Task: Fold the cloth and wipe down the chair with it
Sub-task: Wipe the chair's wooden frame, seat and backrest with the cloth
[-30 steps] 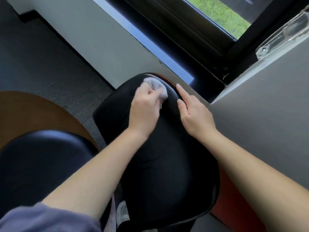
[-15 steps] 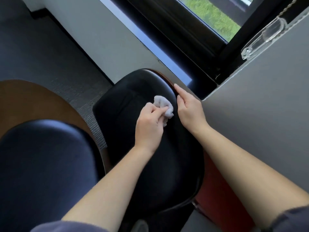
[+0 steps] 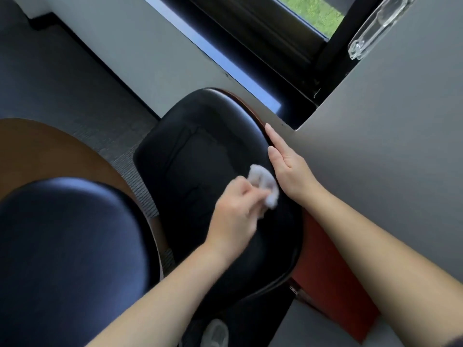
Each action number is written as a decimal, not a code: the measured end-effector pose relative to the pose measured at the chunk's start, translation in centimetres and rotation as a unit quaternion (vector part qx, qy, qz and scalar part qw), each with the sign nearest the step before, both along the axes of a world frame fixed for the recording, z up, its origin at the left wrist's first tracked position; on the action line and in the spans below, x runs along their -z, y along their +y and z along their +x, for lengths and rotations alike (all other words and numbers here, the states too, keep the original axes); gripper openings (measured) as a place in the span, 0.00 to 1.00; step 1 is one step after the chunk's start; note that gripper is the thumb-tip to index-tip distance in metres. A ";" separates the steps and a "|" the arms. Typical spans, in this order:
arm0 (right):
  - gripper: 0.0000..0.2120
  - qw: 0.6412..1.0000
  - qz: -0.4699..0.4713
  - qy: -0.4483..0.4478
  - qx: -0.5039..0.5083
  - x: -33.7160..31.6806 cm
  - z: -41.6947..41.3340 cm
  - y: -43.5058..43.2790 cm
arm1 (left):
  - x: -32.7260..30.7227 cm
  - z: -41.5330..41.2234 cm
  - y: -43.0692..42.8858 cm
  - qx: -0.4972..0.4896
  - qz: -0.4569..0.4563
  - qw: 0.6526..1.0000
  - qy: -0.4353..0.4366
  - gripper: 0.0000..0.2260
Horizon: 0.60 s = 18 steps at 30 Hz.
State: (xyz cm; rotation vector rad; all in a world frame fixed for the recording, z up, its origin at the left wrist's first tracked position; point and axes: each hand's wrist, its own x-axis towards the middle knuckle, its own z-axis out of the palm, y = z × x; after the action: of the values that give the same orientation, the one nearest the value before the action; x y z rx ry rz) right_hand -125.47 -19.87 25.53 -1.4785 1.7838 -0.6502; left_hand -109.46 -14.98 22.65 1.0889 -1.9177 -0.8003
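The cloth (image 3: 263, 179), small, white and bunched up, lay on the black padded surface of the chair (image 3: 200, 146), toward that surface's right side and about halfway along it. The left grip (image 3: 235, 219) was clenched round the cloth's near end, fingers curled over it and pressing it to the padding. This hand was blurred, so the exact lie of each finger could not be told. Just to the right of the cloth, the right grip (image 3: 288, 171) was released: its fingers lay straight and together along the chair's right edge, holding nothing, the fingertips pointing away from the person toward the chair's far rim. A thin brown wooden edge (image 3: 253, 110) showed round that far rim.

Both forearms were bare and reached in from the bottom of the view. Under the right forearm, an orange-red panel (image 3: 330, 284) showed beside the chair. A broad grey surface (image 3: 388, 146) ran along the right, touching the right hand's outer side, with a clear plastic piece (image 3: 375, 26) at its top edge.

At the lower left stood a second chair (image 3: 67, 246) with a dark cushion and a brown wooden shell behind it. Dark grey carpet (image 3: 50, 71) covered the floor between the chairs and a pale wall. Above the wall, a dark-framed window (image 3: 313, 18) showed green grass outside.
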 end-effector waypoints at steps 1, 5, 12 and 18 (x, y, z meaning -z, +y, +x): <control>0.22 1.000 -0.001 0.003 0.005 -0.1 0.1 0.3 | -0.2 0.6 1.6 0.042 0.000 0.999 -0.010 0.08; 0.22 1.000 -0.001 0.015 0.016 0.2 0.2 1.8 | 0.7 0.9 -0.7 -0.055 0.030 0.998 0.002 0.07; 0.23 0.999 -0.017 0.016 0.038 0.6 0.2 4.7 | 0.8 1.9 7.1 0.093 0.008 0.995 -0.039 0.07; 0.23 0.999 -0.013 0.018 0.040 0.5 0.3 6.2 | 1.5 0.5 4.4 -0.031 0.045 0.998 0.011 0.08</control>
State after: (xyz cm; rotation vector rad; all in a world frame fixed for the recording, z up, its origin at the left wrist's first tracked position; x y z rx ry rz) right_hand -125.21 -13.70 25.06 -1.4499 1.8776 -0.6922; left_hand -108.95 -10.56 21.16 1.1822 -1.8352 -0.8681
